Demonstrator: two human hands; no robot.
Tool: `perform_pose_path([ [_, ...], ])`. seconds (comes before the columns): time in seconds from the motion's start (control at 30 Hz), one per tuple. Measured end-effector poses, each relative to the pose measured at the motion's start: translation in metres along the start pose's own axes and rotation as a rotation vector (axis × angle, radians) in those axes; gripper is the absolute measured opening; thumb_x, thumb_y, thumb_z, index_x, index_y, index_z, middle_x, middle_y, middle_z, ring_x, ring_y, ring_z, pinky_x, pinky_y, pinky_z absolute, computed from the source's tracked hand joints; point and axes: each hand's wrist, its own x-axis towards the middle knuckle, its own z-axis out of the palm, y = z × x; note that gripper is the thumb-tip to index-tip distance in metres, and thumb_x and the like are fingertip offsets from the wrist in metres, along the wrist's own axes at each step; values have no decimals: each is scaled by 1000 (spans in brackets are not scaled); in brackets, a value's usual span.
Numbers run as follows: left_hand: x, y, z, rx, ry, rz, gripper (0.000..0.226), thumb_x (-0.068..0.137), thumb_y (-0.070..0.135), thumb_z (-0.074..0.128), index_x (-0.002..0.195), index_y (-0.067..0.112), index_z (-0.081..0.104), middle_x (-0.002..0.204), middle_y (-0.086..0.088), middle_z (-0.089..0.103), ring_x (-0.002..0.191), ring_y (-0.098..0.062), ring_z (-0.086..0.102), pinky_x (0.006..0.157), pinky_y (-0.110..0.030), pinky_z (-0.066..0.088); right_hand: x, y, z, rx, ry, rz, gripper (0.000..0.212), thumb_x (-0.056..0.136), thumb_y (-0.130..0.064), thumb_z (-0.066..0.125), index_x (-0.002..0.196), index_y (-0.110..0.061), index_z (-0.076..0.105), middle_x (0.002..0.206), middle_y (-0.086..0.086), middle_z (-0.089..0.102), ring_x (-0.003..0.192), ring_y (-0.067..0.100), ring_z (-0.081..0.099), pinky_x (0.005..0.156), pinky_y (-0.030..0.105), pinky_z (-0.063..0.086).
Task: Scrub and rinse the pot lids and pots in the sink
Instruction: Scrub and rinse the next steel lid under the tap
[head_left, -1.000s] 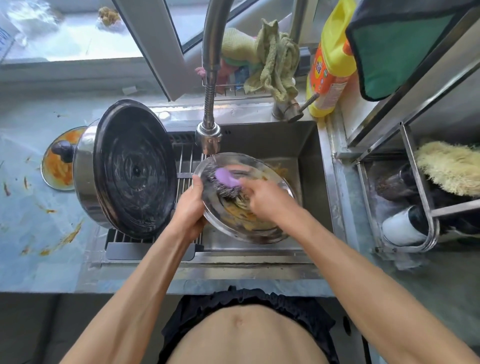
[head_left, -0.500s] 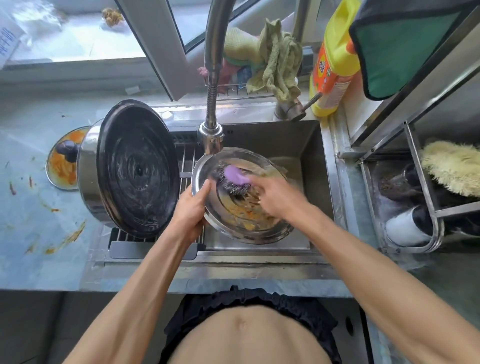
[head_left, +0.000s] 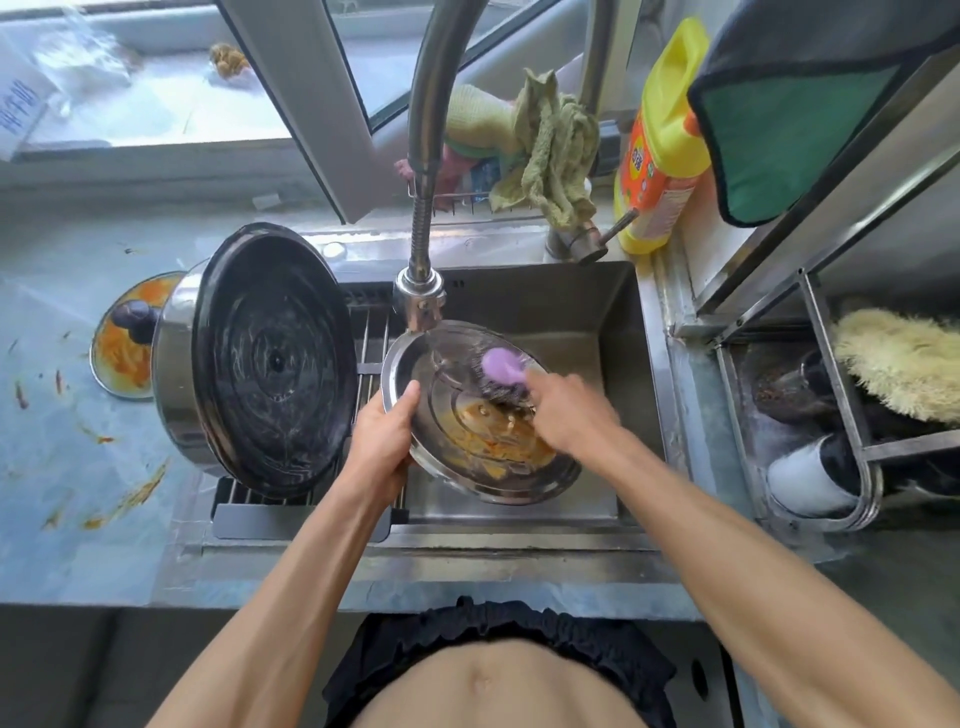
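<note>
Over the sink (head_left: 597, 291), my left hand (head_left: 382, 441) grips the lid (head_left: 467, 467) while my right hand (head_left: 563, 415), fingers clamped on the scrubber (head_left: 501, 364), has swept upward, orange residue remaining.

A round steel lid (head_left: 483, 415) sits tilted over the sink (head_left: 597, 312), underside up, smeared with orange food. A big steel pot (head_left: 249, 358) lies on its side on the rack. Another stained lid (head_left: 122, 353) rests on the desk (head_left: 62, 467)
</note>
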Motion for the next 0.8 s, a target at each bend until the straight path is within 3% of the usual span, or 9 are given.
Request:
perform_pose_path([
  [0.1,7,8,3,-2,-3,42,17,105,20,55,108,15,71,94,-5,79,86,-19,76,70,-30,61,-2,-13,0,106,-35,-89,52,95,-9,39,133,-43,51,103,8,65,84,30,63,62,33,42],
  [0.23,11,13,5,17,-23,101,18,106,20,53,108,17,71,101,-7,78,89,-17,75,74,-28,61,12,0,-16,53,26,67,45,96,-11,41,136,-29,52,112,14,67,96,36,64,70,37,47],
  [0.37,19,16,12,16,-16,81,26,108,35,49,110,18,69,106,-10,76,86,-21,75,65,-31,61,-7,-45,-3,288,-11,-144,39,97,-11,43,128,-30,60,101,8,71,81,28,65,72,37,53],
  [0.53,20,19,8,34,-34,72,39,108,46,40,110,20,69,104,-6,77,91,-24,75,78,-40,60,5,-39,-4,281,16,-81,28,97,-16,42,112,-29,62,91,8,66,81,32,64,73,41,54],
  [0.6,21,23,5,12,20,65,39,108,45,42,106,18,69,103,-9,77,93,-26,75,82,-42,59,-9,-49,0,276,-61,-178,33,99,-15,43,120,-32,61,88,5,67,72,26,63,67,39,54],
  [0.67,24,21,1,30,18,65,40,107,45,46,105,11,68,105,-12,75,96,-30,72,86,-44,57,-7,-45,-1,296,-75,-162,37,100,-16,44,127,-34,61,92,7,69,67,22,60,60,35,48],
  [0.8,20,16,6,69,1,97,33,107,41,47,97,17,67,82,1,76,77,-17,71,59,-27,57,5,-39,2,228,-15,-62,35,96,-16,42,123,-25,61,102,12,67,86,31,62,75,36,52],
])
